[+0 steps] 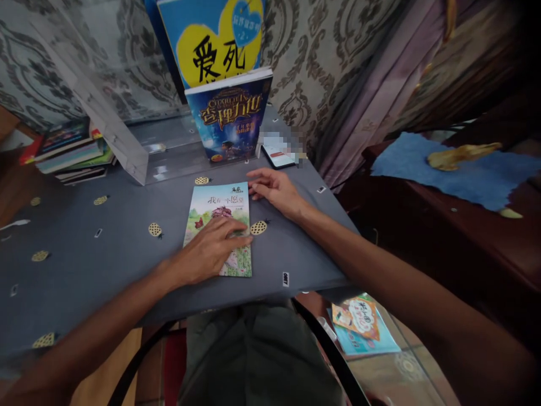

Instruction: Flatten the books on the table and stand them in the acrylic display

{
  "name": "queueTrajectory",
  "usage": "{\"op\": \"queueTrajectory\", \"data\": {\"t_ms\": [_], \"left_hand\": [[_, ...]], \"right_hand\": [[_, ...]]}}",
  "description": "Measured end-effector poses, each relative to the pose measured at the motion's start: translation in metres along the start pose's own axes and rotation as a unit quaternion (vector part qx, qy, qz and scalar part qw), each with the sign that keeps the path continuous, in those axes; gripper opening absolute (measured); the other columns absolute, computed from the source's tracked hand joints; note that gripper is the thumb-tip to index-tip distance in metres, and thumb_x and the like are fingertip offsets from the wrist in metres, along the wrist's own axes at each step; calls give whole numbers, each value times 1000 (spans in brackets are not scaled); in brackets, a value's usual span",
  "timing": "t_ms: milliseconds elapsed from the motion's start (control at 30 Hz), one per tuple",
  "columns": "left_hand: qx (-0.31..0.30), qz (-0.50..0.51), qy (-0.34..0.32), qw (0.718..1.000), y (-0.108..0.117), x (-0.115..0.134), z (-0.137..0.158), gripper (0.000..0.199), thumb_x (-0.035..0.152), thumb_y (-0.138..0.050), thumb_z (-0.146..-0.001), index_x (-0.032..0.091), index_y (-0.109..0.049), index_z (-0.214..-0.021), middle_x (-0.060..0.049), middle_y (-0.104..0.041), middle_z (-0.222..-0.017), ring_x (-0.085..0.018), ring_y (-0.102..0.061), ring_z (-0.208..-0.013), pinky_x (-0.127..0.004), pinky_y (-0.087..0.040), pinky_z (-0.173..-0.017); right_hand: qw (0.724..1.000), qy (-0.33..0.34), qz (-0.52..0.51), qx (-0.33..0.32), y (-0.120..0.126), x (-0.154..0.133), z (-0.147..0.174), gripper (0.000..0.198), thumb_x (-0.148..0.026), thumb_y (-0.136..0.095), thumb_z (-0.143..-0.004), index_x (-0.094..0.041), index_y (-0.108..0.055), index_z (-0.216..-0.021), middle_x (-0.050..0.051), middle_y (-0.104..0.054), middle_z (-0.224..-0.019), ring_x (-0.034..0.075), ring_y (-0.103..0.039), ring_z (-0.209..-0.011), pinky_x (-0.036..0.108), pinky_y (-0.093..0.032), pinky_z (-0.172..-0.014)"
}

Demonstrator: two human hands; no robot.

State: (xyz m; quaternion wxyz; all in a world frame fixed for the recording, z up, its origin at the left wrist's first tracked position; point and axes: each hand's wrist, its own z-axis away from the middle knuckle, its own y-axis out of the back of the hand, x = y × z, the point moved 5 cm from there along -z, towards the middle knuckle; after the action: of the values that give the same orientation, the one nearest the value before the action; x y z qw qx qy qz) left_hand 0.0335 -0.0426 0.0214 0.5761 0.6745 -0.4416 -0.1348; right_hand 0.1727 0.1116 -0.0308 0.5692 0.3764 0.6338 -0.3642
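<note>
A thin closed book [203,210] with a light blue and green illustrated cover lies face up on the grey tablecloth in front of me. My left hand [213,245] rests flat across its lower half, fingers stretched toward the right edge, covering part of the cover picture. Beside the book's top right corner is my right hand [274,192], its fingers loosely bent and apart, the tips at the edge. Nothing shows in its grasp. Behind the book, a dark blue book [230,127] stands upright, in front of a larger blue and yellow book [203,39].
A clear acrylic rack [139,163] stands at the back of the table. Several books [74,149] are stacked at left. A phone [276,155] lies behind my right hand. Below the table's right edge, more books [366,327] lie on the floor. Curtains [372,84] hang behind.
</note>
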Motion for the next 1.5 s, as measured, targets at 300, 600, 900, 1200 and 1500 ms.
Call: {"op": "queueTrajectory", "data": {"t_ms": [300,600,900,1200,1500], "left_hand": [[-58,-19,-33,998,0,34,26,33,13,-47,-99,18,-57,-130,-13,-64,-128,-25,-55,-121,-48,-47,-106],[-44,-133,-11,990,-17,32,16,36,11,-42,-99,13,-54,-133,-14,-64,-131,-28,-55,-123,-47,-47,-101],[-31,-78,15,996,-9,34,10,31,13,-47,-99,17,-60,-127,-12,-65,-128,-26,-57,-119,-47,-48,-99],[47,-30,107,993,13,-51,3,27,24,-45,-103,20,-66,-119,-9,-67,-122,-23,-62,-112,-45,-52,-96],[104,-86,130,982,13,-100,-2,30,23,-43,-102,17,-66,-120,-11,-67,-121,-23,-60,-113,-45,-50,-98]], "right_hand": [[1000,-6,6,-2,0,-1,0,21,-10,-62,-86,-22,-65,-103,2,-72,-87,17,-71,-82,30,-62,-71],[999,19,-19,-25,-5,-4,2,22,-14,-64,-84,-24,-66,-103,4,-73,-103,19,-72,-93,33,-62,-75],[991,71,98,-58,-17,-11,8,26,-12,-54,-86,-20,-66,-107,6,-74,-108,20,-69,-102,34,-58,-80],[920,147,357,-70,-28,-29,24,29,-10,-53,-89,-20,-72,-108,7,-73,-99,22,-65,-89,37,-52,-84],[910,225,329,-115,-41,-39,75,25,-14,-50,-93,-19,-72,-104,7,-71,-93,19,-65,-85,33,-54,-79]]}}
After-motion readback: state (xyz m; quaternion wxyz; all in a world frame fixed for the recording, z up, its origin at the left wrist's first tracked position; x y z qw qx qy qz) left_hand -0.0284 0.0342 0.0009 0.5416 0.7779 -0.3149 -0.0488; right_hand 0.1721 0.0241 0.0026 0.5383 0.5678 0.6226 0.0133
